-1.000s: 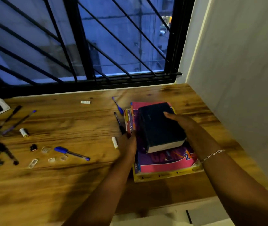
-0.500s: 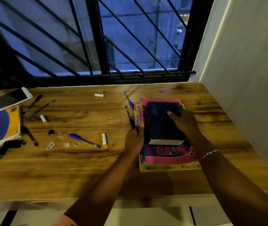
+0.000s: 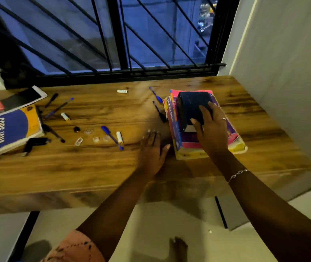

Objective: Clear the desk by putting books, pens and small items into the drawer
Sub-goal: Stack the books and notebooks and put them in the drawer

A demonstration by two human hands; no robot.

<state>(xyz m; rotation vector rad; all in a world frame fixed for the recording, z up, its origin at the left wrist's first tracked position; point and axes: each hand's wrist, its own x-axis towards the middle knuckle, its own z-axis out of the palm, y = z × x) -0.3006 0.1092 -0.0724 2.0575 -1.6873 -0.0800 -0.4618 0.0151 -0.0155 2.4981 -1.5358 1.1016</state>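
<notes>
Stack (image 3: 187, 147): I see it on the right part of the desk (image 3: 94, 167), with the dark book (image 3: 189, 108) lying on top.
Right hand (image 3: 212, 133): it lies flat on the dark book with loosely spread fingers. It presses and does not grasp.
Left hand (image 3: 151, 148): it is open and blurred, palm down just beside the stack's left edge. I cannot tell whether it touches the wood.
Step, as I judge it: lifting the whole stack at once.
How I'd do it well: I'd slide the left fingers under the bottom book and keep the right palm bearing down, so the small top book cannot skate off the glossy covers.
Watch: the black pen (image 3: 159, 111) lies against the stack's left side and could roll.
Drawer: I see none open, so I'd open one before lifting.
Left over: blue pen (image 3: 111, 136), Java book (image 3: 5, 131).
</notes>
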